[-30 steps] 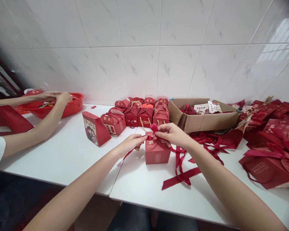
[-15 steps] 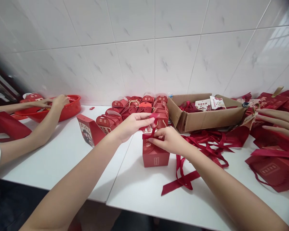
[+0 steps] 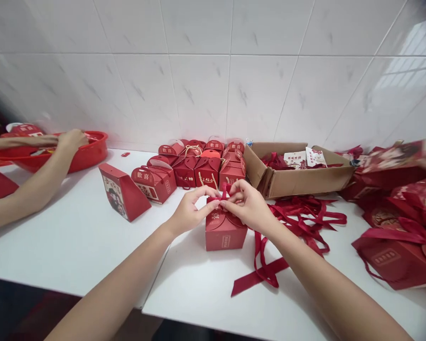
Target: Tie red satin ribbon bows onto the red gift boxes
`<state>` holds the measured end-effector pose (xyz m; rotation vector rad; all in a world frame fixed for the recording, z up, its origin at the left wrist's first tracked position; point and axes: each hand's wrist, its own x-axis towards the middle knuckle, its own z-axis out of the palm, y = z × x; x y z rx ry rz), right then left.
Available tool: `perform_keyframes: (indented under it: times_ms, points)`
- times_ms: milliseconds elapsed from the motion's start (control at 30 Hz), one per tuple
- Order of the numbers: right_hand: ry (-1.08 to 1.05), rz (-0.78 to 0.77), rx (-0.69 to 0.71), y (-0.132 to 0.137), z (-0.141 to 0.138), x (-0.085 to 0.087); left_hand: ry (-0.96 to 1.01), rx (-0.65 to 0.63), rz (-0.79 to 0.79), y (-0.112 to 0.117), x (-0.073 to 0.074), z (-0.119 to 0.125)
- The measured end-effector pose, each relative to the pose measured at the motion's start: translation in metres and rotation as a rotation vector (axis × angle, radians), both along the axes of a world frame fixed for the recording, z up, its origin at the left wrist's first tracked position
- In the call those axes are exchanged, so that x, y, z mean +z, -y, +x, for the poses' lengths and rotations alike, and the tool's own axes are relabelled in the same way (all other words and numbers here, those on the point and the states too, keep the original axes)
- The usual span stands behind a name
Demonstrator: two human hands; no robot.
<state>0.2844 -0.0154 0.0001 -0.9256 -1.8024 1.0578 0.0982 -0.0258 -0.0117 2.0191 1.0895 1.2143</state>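
Observation:
A red gift box [image 3: 225,235] stands upright on the white table [image 3: 188,284], in front of me. On its top is a red ribbon [image 3: 225,190], partly covered by my fingers. My left hand [image 3: 195,208] pinches the ribbon from the left, thumb and forefinger closed. From the right, my right hand [image 3: 246,206] pinches it too, with the thumbs almost touching above the lid. Whether a knot lies between the fingertips is hidden. Loose red ribbons [image 3: 305,218] are heaped to the right of the box, and one strip trails toward the table's front edge.
Several finished-looking red boxes [image 3: 184,166] stand against the tiled wall. A slanted red box [image 3: 124,192] is at left. Behind the ribbons sits an open cardboard box [image 3: 301,182] with cards. Another person's hands [image 3: 69,142] reach into a red basin [image 3: 97,151]. Red boxes [image 3: 394,255] crowd the right side.
My left hand has come down from above the box, bringing the ribbon to its lid, close to my right hand. The view has shifted slightly. At far right, a person's hand has moved away.

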Motion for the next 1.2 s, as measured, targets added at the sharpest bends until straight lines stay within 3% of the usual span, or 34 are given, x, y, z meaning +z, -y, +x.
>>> perform_keyframes:
  times_ms: [200, 433, 600, 833, 933, 1133, 1200]
  points:
    - [-0.012, 0.082, 0.026, -0.001, -0.001, -0.005, 0.127, -0.008, -0.079, 0.004, -0.010, 0.007]
    - [0.264, 0.178, -0.066, 0.003, 0.003, 0.006, 0.129, 0.076, -0.061, 0.005, -0.008, 0.012]
    - [0.423, 0.219, -0.020, 0.008, 0.009, 0.015, 0.120, 0.104, -0.042, 0.007, -0.005, 0.013]
    - [0.532, 0.292, -0.105, 0.008, 0.008, 0.011, 0.080, 0.107, 0.034, 0.009, -0.005, 0.013]
    - [0.453, 0.198, -0.117, 0.005, 0.008, 0.011, 0.047, 0.117, 0.086, 0.009, -0.007, 0.012]
    - [0.209, -0.125, 0.233, -0.003, 0.007, 0.007, -0.013, 0.129, 0.188, 0.003, -0.013, 0.012]
    - [0.131, -0.160, 0.251, -0.005, 0.006, 0.002, -0.013, 0.166, 0.208, 0.001, -0.013, 0.011]
